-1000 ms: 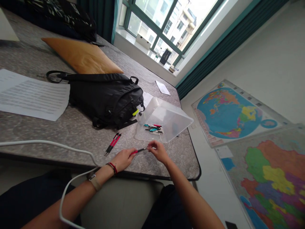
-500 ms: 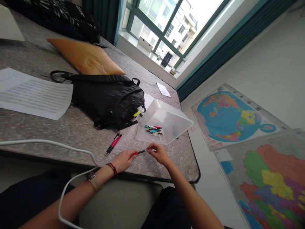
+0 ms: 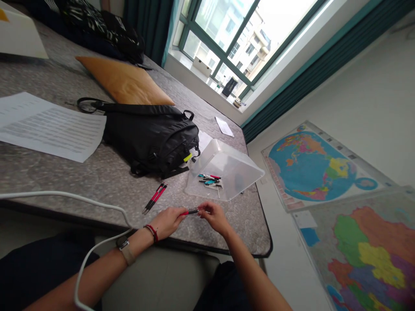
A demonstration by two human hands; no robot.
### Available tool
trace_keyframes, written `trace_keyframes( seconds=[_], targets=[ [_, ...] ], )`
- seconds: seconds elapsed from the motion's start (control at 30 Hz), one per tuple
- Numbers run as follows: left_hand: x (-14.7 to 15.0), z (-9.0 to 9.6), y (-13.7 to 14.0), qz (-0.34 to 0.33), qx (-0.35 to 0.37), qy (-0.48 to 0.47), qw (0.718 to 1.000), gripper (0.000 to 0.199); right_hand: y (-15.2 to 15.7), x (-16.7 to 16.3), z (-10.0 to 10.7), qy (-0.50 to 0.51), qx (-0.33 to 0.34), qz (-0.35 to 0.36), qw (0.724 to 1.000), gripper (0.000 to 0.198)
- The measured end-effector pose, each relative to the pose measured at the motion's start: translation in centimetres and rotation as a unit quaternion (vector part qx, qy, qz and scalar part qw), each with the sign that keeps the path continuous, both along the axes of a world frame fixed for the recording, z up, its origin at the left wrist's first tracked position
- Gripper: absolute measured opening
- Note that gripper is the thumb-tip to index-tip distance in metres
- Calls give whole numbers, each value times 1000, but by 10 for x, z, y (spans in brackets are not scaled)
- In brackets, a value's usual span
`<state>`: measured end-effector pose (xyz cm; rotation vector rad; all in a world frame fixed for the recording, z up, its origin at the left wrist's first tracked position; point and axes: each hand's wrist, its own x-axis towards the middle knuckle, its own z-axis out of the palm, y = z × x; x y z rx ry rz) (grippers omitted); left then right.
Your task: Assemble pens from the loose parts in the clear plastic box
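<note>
Two red-and-black pens (image 3: 154, 198) looked done; a third pen (image 3: 192, 212), clamped in the left hand (image 3: 168, 221) — right hand (image 3: 213, 216) pinching its end — seemed unfinished.

One left hand (image 3: 169, 221), one right hand (image 3: 214, 216), one pen (image 3: 189, 212) between them. Two loose pens (image 3: 158, 197) on one worktop (image 3: 119, 183). One plastic box (image 3: 241, 170); its slim pieces (image 3: 211, 182) overlap, uncountable. One backpack (image 3: 145, 131), one envelope (image 3: 128, 82), two wall maps (image 3: 311, 162).

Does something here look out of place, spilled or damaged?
The white cable looks odd: it crosses in front of the table and left forearm, where it might snag. Pens lie jumbled in the clear bin, unlike the neat pair on the table. No spill or damage shows.
</note>
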<state>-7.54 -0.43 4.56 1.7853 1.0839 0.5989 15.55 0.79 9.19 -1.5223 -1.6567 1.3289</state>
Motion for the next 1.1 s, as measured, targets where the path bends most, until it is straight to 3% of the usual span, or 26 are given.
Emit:
trace_keyframes(
  seconds=[0.13,0.3,0.4,0.87,1.1],
  targets=[
    [0,-6,-2,-7,23,44,999,31,-16,1,-23,6,-16,-8,1000,24],
    [1,-16,-4,-23,36,116,992,34,-32,4,-66,98,-98,-69,988,36],
    [3,-20,-2,-31,57,151,986,38,-32,6,-78,123,-117,-86,982,40],
    [3,-31,-11,-25,162,167,972,44,-29,5,-88,143,-136,-58,979,47],
    [14,-26,-21,0,199,229,953,39,-40,3,-84,190,-87,-35,977,41]
  ],
)
